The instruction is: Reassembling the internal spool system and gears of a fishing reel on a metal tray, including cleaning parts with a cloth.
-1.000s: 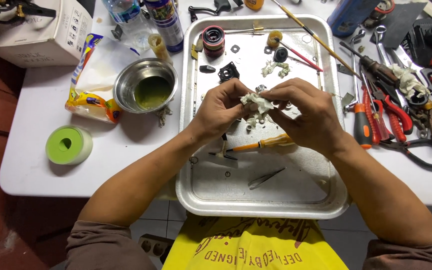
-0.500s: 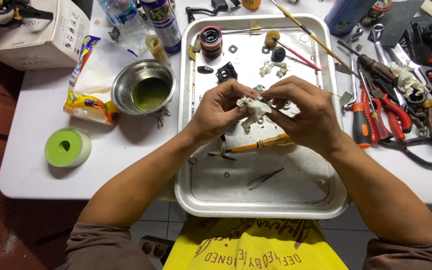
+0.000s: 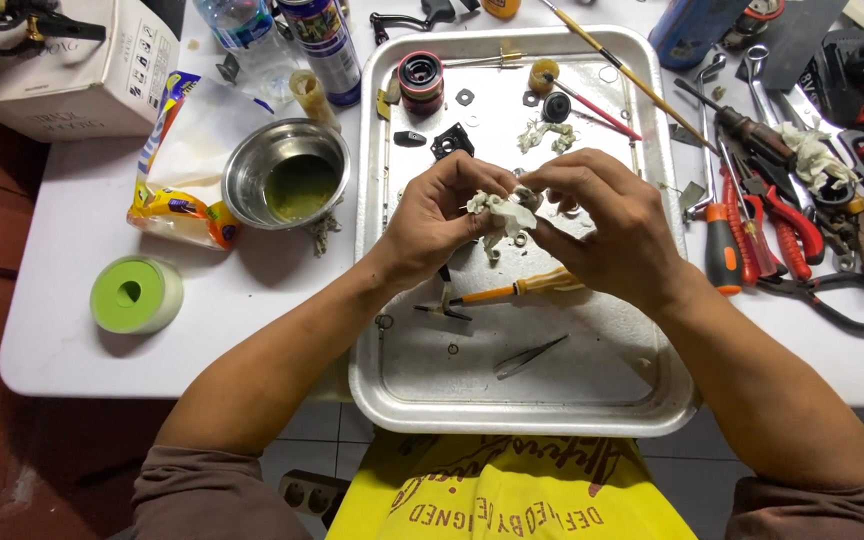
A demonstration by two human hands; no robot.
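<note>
Little has been shifted since the earlier frames: both hands have been kept raised over the metal tray, and the crumpled whitish rag has been turned only slightly between them. The left hand is closed on the rag from the left, its fingertips pinched into the cloth. The right hand is curled against it from the right, thumb and forefinger gripping a small metal part that is mostly hidden in the folds; its kind cannot be told. The work appears to be held above the tray so that anything dropped is caught there. Below the hands, an orange-handled screwdriver and tweezers are laid within easy reach. A steel bowl with greenish liquid is set just left of the tray on the tabletop.
</note>
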